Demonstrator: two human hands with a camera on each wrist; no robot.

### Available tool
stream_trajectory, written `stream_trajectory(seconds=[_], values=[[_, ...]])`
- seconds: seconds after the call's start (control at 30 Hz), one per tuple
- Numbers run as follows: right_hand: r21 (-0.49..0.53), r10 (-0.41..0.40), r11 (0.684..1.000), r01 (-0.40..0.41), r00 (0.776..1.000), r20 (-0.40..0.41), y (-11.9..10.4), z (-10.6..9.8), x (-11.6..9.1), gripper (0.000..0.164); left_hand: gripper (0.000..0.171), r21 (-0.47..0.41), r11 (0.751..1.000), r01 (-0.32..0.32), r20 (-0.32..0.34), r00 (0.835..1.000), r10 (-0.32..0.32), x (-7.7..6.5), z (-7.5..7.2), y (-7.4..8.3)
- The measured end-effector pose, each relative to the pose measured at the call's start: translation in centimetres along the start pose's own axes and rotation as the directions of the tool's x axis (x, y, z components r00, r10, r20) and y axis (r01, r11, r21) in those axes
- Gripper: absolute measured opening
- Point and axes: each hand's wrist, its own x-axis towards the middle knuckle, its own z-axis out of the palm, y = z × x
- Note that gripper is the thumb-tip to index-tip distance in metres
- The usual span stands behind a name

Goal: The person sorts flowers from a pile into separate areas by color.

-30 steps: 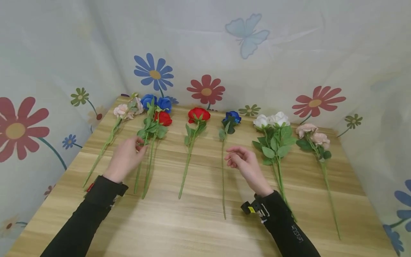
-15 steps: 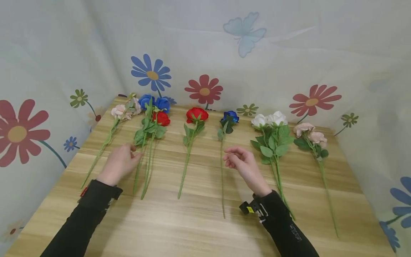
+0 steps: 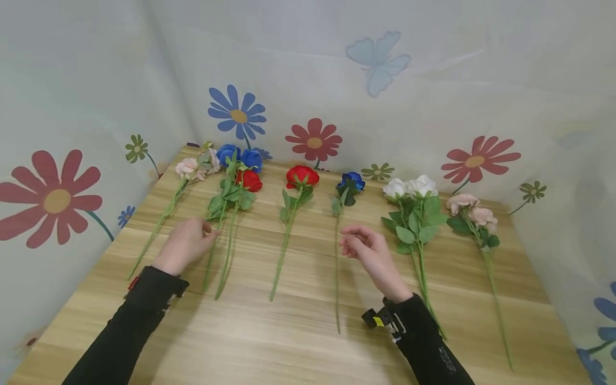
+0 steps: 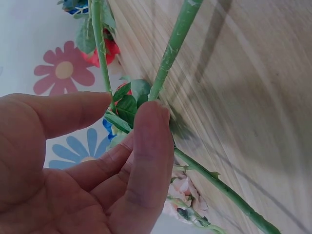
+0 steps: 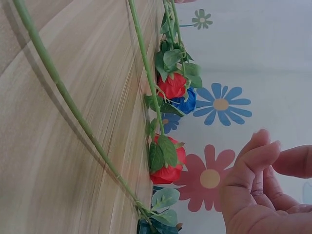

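My left hand [image 3: 185, 244] hovers at the stems of blue roses [image 3: 239, 157] and a red rose [image 3: 250, 181], just below their leaves. In the left wrist view, a gap separates its thumb from its fingers [image 4: 148, 151], and one green stem [image 4: 173, 48] passes right at a fingertip. My right hand [image 3: 368, 251], fingers loosely curled and holding nothing, is over the table beside the thin stem of a single blue rose [image 3: 352, 182]. Between the hands lies a single red rose [image 3: 302, 175], its stem toward me.
Pale pink flowers [image 3: 189, 168] lie at the table's left side. White roses [image 3: 409, 187] and more pink flowers [image 3: 474, 209] lie to the right. The wooden table [image 3: 269, 342] meets a hanging cloth [image 3: 289, 69] printed with flowers at the back and sides.
My left hand has drawn back slightly from the leaves toward me. The right hand stays nearly in place, and the head view has shifted a little. The flowers lie as before.
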Motion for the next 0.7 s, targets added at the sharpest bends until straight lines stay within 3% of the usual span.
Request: stream_trajectory(seconds=[0.7], values=[[-0.004, -0.012, 1.000, 0.013, 1.000, 0.028, 0.2, 0.2, 0.0, 0.028, 0.031, -0.023, 0.999, -0.022, 0.067, 0.997, 0.024, 1.8, 1.3, -0.7]])
